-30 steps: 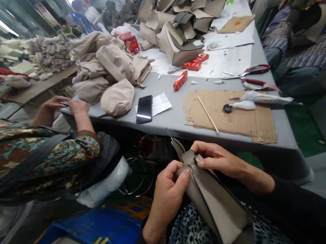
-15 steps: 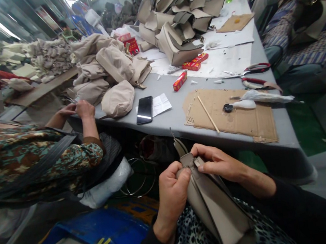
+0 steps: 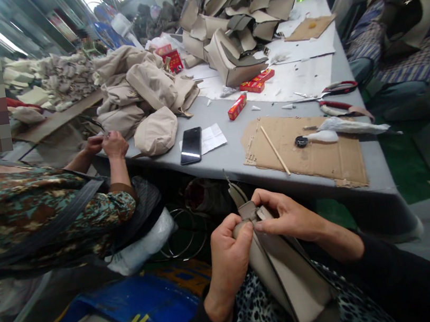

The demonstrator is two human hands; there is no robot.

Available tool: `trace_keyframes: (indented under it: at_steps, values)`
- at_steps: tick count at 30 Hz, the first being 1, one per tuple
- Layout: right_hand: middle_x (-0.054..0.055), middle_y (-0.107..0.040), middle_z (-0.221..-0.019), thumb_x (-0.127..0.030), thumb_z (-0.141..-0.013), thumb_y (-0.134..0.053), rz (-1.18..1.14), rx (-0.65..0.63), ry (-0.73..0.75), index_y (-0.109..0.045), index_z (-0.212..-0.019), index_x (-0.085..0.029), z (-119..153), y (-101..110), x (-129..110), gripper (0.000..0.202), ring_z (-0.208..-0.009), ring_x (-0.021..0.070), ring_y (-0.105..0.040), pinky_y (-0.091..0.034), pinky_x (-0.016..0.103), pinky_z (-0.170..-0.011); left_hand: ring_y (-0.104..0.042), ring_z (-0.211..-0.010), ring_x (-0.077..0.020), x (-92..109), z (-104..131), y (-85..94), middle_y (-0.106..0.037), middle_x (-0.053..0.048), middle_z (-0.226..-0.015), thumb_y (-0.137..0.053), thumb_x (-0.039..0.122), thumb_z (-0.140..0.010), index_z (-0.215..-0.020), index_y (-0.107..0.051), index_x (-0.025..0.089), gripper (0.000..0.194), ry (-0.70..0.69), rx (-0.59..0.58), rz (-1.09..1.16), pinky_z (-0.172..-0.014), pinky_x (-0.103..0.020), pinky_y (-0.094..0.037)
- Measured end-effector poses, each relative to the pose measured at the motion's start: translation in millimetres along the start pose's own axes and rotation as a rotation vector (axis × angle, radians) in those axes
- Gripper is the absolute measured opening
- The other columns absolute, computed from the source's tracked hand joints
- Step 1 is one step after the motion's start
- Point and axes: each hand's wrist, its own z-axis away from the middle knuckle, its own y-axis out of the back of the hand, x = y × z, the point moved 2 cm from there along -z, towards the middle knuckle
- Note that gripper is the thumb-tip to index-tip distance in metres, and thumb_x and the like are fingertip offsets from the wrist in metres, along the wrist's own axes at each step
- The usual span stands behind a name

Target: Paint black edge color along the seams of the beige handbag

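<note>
A grey-beige leather handbag (image 3: 295, 277) with dark edges lies across my lap, its narrow upper end pointing toward the table. My left hand (image 3: 231, 262) is closed on that end, thumb pressed near a small tab (image 3: 247, 209). My right hand (image 3: 286, 215) pinches the bag from the other side, thumb and fingers close to the left thumb. A thin strap (image 3: 235, 190) sticks up beyond the fingers. What lies between the fingertips is partly hidden.
On the table's grey top (image 3: 229, 151) lie a phone (image 3: 191, 145), cardboard (image 3: 311, 161) with a stick and bottle, scissors (image 3: 333, 91), and heaped bag pieces (image 3: 239, 45). A co-worker (image 3: 45, 206) sits left, another person (image 3: 402, 44) right. A blue bin (image 3: 155, 308) stands lower left.
My right thumb has shifted left, toward the left thumb at the bag's end. The left co-worker's hands have moved slightly. The handbag stays nearly in place.
</note>
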Motion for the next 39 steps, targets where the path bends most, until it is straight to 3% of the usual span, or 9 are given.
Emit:
trace_keyframes:
  at_steps: [5, 15, 22, 30, 39]
  values:
    - [-0.005, -0.05, -0.076, -0.03, -0.077, -0.08, 0.054, 0.039, -0.001, -0.053, -0.089, -0.02, 0.0, -2.4, -2.1, 0.031, -0.068, 0.0121, -0.04, -0.033, 0.024, -0.061, -0.037, -0.061, -0.0122, -1.8, 1.2, 3.3, -0.043, 0.003, -0.064, -0.065, 0.04, -0.087, -0.07, -0.055, 0.017, 0.03, 0.04, -0.052, 0.038, -0.054, -0.023, -0.03]
    - [-0.006, -0.047, -0.071, -0.015, -0.071, -0.067, 0.099, 0.119, -0.065, -0.054, -0.083, -0.02, 1.3, -14.8, -13.3, 0.019, -0.065, 0.0113, -0.038, -0.031, 0.023, -0.056, -0.039, -0.055, -0.0102, -4.1, 0.7, 10.6, -0.049, 0.003, -0.063, -0.067, 0.038, -0.085, -0.074, -0.058, 0.017, 0.026, 0.168, -0.175, 0.204, -0.051, -0.021, -0.029]
    - [-0.006, -0.049, -0.067, -0.017, -0.07, -0.067, 0.198, 0.214, -0.052, -0.058, -0.082, -0.02, 4.2, -24.9, -18.3, 0.016, -0.063, 0.0115, -0.04, -0.031, 0.023, -0.052, -0.037, -0.048, -0.01, 3.7, 0.3, 14.8, -0.048, 0.004, -0.056, -0.062, 0.036, -0.083, -0.076, -0.062, 0.017, 0.02, 0.16, -0.15, 0.055, -0.047, -0.022, -0.029]
    - [-0.006, -0.05, -0.064, -0.016, -0.069, -0.065, 0.228, 0.243, -0.036, -0.059, -0.082, -0.021, 2.8, -28.1, -14.5, 0.015, -0.06, 0.0115, -0.041, -0.031, 0.024, -0.052, -0.047, -0.059, -0.0137, 6.4, 0.7, 14.1, -0.06, 0.0, -0.067, -0.059, 0.03, -0.081, -0.079, -0.07, 0.015, 0.019, 0.062, -0.03, -0.075, -0.053, -0.023, -0.036]
    - [-0.007, -0.049, -0.063, -0.015, -0.069, -0.065, 0.249, 0.281, -0.028, -0.06, -0.082, -0.022, 1.0, -23.7, -12.6, 0.016, -0.059, 0.0115, -0.042, -0.031, 0.024, -0.052, -0.056, -0.069, -0.0181, 6.7, -4.9, 8.0, -0.072, -0.004, -0.078, -0.06, 0.028, -0.084, -0.092, -0.077, 0.013, 0.024, 0.088, -0.031, -0.043, -0.06, -0.025, -0.043]
